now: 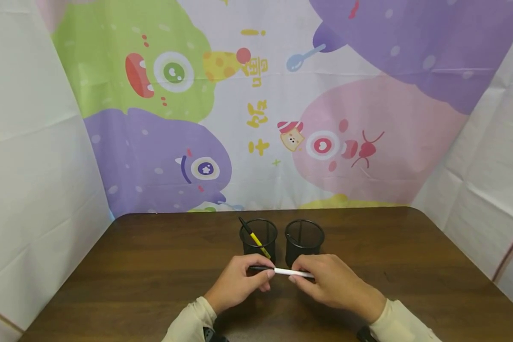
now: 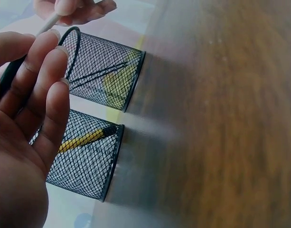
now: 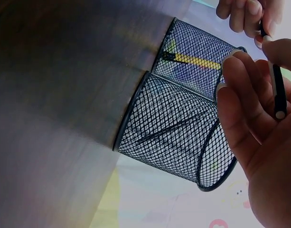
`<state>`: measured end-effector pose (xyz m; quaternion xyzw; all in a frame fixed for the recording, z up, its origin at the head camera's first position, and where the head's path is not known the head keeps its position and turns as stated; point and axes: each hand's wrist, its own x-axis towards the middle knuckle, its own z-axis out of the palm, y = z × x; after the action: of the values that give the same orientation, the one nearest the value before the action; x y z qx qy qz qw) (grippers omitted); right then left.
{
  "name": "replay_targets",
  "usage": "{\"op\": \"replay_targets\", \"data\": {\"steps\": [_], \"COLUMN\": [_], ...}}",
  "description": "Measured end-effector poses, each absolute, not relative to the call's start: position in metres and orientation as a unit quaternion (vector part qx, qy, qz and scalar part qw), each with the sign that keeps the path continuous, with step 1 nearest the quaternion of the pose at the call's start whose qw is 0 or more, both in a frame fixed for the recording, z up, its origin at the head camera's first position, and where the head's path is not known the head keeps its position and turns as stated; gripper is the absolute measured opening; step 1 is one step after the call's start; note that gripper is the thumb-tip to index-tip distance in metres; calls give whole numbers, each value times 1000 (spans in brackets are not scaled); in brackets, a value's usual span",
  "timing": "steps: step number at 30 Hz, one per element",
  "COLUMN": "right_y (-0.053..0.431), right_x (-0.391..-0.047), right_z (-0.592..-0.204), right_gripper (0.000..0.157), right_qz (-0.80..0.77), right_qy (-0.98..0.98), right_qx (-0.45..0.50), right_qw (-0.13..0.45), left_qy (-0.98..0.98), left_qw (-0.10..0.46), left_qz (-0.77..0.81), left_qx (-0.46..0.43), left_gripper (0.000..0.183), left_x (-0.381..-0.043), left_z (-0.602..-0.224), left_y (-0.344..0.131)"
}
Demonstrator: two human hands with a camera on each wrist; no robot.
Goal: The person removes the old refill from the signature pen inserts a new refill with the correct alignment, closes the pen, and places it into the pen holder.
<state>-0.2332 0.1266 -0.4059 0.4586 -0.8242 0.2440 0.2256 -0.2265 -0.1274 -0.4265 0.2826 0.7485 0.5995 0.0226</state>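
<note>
Both hands meet over a white marker with black ends (image 1: 284, 271), held level just in front of two mesh cups. My left hand (image 1: 241, 279) pinches its black end between thumb and fingers. The white barrel is gripped by my right hand (image 1: 335, 281), and its other black end (image 3: 280, 102) shows against the palm in the right wrist view. Behind the left hand stands the left black mesh cup (image 1: 248, 249), with a yellow and black marker (image 1: 255, 238) leaning in it. The right mesh cup (image 1: 291, 253), behind the right hand, contains a thin dark stick-like item (image 3: 169, 130).
Both cups stand close together on a dark brown wooden table (image 1: 154, 266). A cartoon-printed cloth (image 1: 256, 180) hangs along the table's far edge. White cloth walls (image 1: 38, 142) rise on the left and right sides.
</note>
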Motion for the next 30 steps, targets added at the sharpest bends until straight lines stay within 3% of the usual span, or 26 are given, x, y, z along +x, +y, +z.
{"op": "replay_targets", "data": {"steps": [9, 17, 22, 30], "right_y": [127, 126, 126, 126], "right_x": [-232, -231, -231, -230], "right_z": [-404, -405, -404, -405], "right_gripper": [21, 8, 13, 5], "right_qz": [240, 243, 241, 243], "right_qy": [-832, -844, -850, -840], "right_qx": [452, 445, 438, 449], "right_qw": [215, 176, 164, 186], "left_qy": [749, 742, 740, 740], "left_qw": [16, 13, 12, 16], "left_qz": [598, 599, 599, 602], "left_qx": [285, 300, 305, 301], "left_gripper": [13, 14, 14, 15], "left_x": [-228, -227, -227, -227], "left_z": [-429, -428, -428, -429], "left_y": [-126, -127, -127, -127]}}
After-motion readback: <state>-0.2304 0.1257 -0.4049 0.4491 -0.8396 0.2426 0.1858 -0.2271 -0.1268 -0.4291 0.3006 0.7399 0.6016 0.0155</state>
